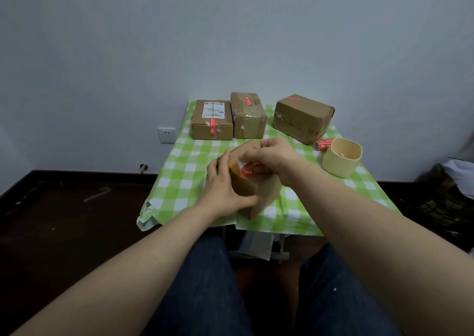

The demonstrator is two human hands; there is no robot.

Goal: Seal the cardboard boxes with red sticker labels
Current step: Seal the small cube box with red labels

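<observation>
A small cardboard box (259,192) rests tilted on the green checked tablecloth (179,179) near the table's front. My left hand (223,189) clasps its left side, thumb along the lower edge. My right hand (272,156) is over the box top, fingers pinching a red and white sticker label (246,169) that lies partly on the box. Much of the sticker is hidden under my fingers. Three cardboard boxes stand at the back, each carrying a red sticker: left (212,120), middle (247,115), right (302,120).
A cream square cup (342,160) stands at the right with something red inside. A strip of red stickers (323,144) lies behind it. The tablecloth's front left corner (146,215) is torn and hangs over the edge. A wall socket (166,135) sits to the left.
</observation>
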